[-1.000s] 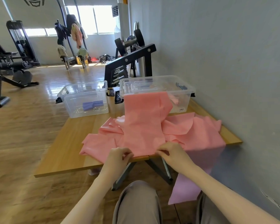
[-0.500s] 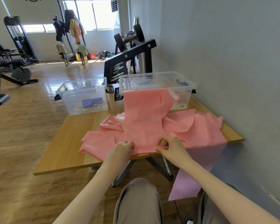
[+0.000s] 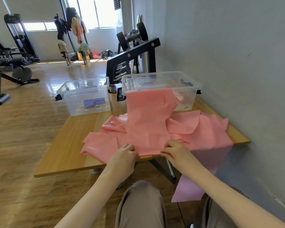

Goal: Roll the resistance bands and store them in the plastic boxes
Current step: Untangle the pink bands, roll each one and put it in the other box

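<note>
A long pink resistance band [image 3: 146,122] runs from the rim of the right clear plastic box [image 3: 190,96] down over a heap of more pink bands [image 3: 204,130] to the table's near edge. My left hand [image 3: 123,155] and my right hand [image 3: 174,151] pinch the band's near end, one at each corner. The left clear plastic box [image 3: 69,102] holds two rolled purple bands [image 3: 94,102]. Another pink band end [image 3: 187,190] hangs off the table toward the floor.
The wooden table [image 3: 64,155] stands against a grey wall [image 3: 237,63] on the right. A black dumbbell rack [image 3: 132,58] is behind the boxes. Gym machines [image 3: 11,60] stand on the wooden floor at the left. My knees are below the table edge.
Both hands have closed in on the band's near end and curled it slightly at the table edge. The view has shifted a little.
</note>
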